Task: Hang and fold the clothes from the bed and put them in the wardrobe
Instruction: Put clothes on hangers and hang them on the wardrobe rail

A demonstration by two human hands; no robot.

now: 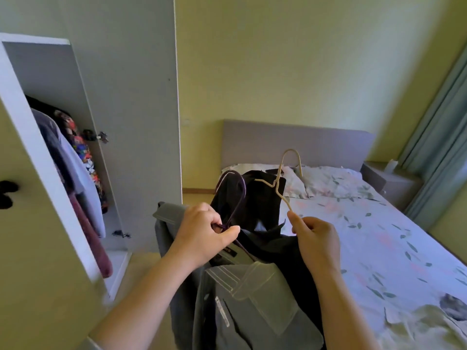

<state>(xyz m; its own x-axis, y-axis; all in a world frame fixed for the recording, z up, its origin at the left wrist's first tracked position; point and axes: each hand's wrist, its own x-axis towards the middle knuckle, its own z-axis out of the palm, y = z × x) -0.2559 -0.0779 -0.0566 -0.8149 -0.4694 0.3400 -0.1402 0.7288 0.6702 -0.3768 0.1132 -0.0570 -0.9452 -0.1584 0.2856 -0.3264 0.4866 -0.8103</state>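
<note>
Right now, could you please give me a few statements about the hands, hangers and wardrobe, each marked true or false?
1. The left hand grips the purple hanger. True.
2. The right hand holds nothing. False: it pinches the lower end of the cream hanger.
3. The wardrobe is closed. False: it stands open, with hanging clothes inside.
4. The bed has floral bedding. True.

Grey shirt (252, 299) in front, black garment (257, 205) behind w/ purple hanger (244, 188), cream hanger (282, 198) upright rt
</note>
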